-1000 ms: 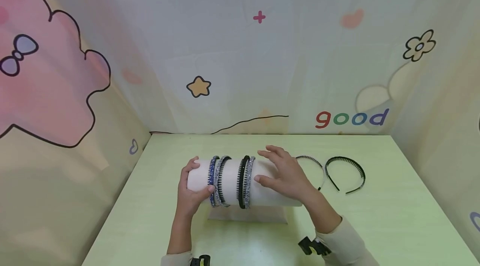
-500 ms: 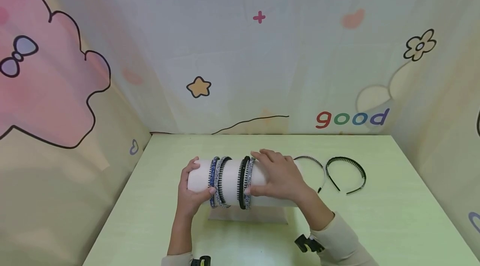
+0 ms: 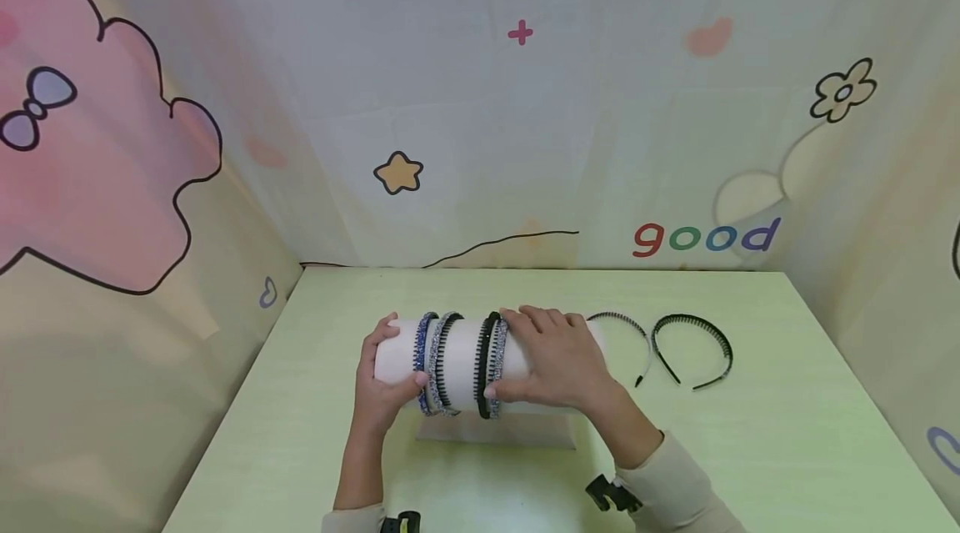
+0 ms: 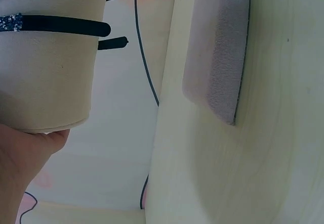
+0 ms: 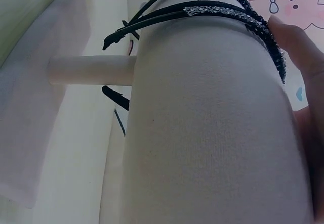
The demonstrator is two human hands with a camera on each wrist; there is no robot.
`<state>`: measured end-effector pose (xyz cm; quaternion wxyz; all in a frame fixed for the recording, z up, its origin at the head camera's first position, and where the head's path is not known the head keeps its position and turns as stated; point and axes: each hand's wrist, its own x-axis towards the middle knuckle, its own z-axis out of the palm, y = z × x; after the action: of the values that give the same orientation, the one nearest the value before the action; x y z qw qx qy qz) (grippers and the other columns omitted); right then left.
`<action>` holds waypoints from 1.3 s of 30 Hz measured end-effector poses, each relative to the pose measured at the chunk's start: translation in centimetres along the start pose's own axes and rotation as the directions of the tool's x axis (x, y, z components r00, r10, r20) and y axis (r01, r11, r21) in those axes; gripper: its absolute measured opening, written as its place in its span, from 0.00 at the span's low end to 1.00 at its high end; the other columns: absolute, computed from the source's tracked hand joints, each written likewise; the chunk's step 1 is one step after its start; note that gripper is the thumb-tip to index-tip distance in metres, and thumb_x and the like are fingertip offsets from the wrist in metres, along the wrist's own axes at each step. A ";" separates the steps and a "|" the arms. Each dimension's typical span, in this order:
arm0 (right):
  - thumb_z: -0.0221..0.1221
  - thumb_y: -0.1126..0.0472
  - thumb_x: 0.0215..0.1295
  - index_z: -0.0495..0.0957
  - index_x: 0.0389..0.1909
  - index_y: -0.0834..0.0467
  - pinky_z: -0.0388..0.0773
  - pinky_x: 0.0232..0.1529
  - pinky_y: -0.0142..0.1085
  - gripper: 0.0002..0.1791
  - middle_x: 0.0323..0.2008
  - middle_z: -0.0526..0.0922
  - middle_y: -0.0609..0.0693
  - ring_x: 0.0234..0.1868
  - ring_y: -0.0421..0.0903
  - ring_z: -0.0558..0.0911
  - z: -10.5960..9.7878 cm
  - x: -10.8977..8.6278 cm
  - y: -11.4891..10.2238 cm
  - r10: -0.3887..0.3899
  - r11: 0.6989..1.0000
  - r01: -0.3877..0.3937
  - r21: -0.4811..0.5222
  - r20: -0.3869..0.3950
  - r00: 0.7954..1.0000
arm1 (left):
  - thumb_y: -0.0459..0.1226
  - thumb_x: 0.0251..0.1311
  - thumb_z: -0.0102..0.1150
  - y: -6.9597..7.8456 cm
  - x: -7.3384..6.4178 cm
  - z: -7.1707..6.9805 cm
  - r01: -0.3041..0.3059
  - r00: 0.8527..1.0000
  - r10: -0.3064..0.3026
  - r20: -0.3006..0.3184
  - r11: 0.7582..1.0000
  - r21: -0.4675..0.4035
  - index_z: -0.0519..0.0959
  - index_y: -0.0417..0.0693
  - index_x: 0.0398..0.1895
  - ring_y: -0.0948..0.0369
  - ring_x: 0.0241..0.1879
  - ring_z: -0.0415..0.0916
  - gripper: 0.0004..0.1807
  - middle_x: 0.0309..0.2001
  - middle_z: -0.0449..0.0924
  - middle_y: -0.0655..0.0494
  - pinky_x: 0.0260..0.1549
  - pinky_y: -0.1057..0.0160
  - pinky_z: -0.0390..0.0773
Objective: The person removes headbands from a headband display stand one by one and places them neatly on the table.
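Note:
A padded white headband display roll (image 3: 462,358) lies sideways on a low base (image 3: 495,431), several toothed headbands around it. My left hand (image 3: 381,391) grips its left end, thumb by the blue glitter headband (image 3: 422,349); beside that is a silver glitter headband (image 3: 437,366) with black teeth. Right of the middle, a black headband (image 3: 483,366) sits against a second silver glitter headband (image 3: 497,362). My right hand (image 3: 558,358) holds this silver one from above, fingertips at its top and thumb at its near side. In the right wrist view, the thumb touches its edge (image 5: 276,47).
Two more headbands lie on the table to the right, a thin white one (image 3: 647,349) and a black one (image 3: 723,341). The pale green table (image 3: 787,450) meets a printed curtain (image 3: 480,141) at the back. In the right wrist view a post (image 5: 93,70) joins roll and base.
My right hand has moved left along the roll, from hovering over its right part to the silver headband. The left hand keeps its place.

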<state>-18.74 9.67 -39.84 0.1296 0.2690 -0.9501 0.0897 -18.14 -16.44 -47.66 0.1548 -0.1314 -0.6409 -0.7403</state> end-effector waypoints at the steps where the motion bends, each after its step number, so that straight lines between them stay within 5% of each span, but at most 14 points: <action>1: 0.50 0.18 0.37 0.64 0.64 0.50 0.65 0.47 0.51 0.56 0.57 0.72 0.54 0.54 0.55 0.71 0.0 0.0 0.0 -0.002 1.000 0.002 -0.004 -0.001 1.000 | 0.22 0.40 0.64 0.0 0.0 0.0 -0.001 1.000 0.001 0.000 1.000 -0.003 0.63 0.42 0.55 0.44 0.52 0.65 0.34 0.67 0.55 0.51 0.39 0.56 0.76; 8: 0.50 0.17 0.35 0.63 0.65 0.51 0.66 0.46 0.50 0.58 0.55 0.73 0.53 0.54 0.54 0.71 0.1 0.0 -0.1 -0.017 0.999 0.017 -0.041 -0.008 1.000 | 0.23 0.41 0.63 -0.1 0.3 0.0 -0.022 0.999 0.022 -0.023 1.000 0.022 0.64 0.41 0.54 0.46 0.55 0.64 0.32 0.67 0.57 0.49 0.42 0.58 0.74; 17: 0.52 0.19 0.36 0.61 0.66 0.50 0.66 0.46 0.49 0.57 0.54 0.74 0.53 0.53 0.54 0.71 0.1 0.0 0.0 -0.033 0.999 0.033 -0.038 -0.018 0.999 | 0.28 0.55 0.56 -0.2 0.6 -0.1 -0.021 0.999 0.024 -0.024 0.993 0.116 0.65 0.42 0.54 0.50 0.56 0.63 0.23 0.67 0.57 0.52 0.44 0.60 0.72; 26: 0.57 0.24 0.37 0.63 0.65 0.50 0.65 0.48 0.52 0.54 0.54 0.73 0.53 0.54 0.53 0.70 -0.4 -0.5 0.2 -0.034 0.999 0.034 0.000 0.022 0.999 | 0.26 0.59 0.51 2.5 0.0 1.2 0.020 0.999 -0.014 -0.040 0.990 0.137 0.63 0.38 0.53 0.50 0.54 0.64 0.18 0.67 0.56 0.43 0.41 0.63 0.73; 39: 0.61 0.25 0.34 0.62 0.65 0.45 0.53 0.53 0.66 0.54 0.56 0.72 0.52 0.57 0.55 0.68 -1.6 -1.7 1.5 0.057 0.998 -0.059 0.022 0.085 0.995 | 0.25 0.60 0.51 2.4 -0.1 1.2 0.045 0.998 -0.038 -0.055 0.990 0.131 0.64 0.39 0.52 0.51 0.56 0.63 0.18 0.67 0.58 0.47 0.43 0.61 0.72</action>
<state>-17.86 12.14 -38.92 0.0834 0.2464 -0.9610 0.0938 -17.11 -15.58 -45.31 0.1646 -0.0882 -0.6866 -0.7026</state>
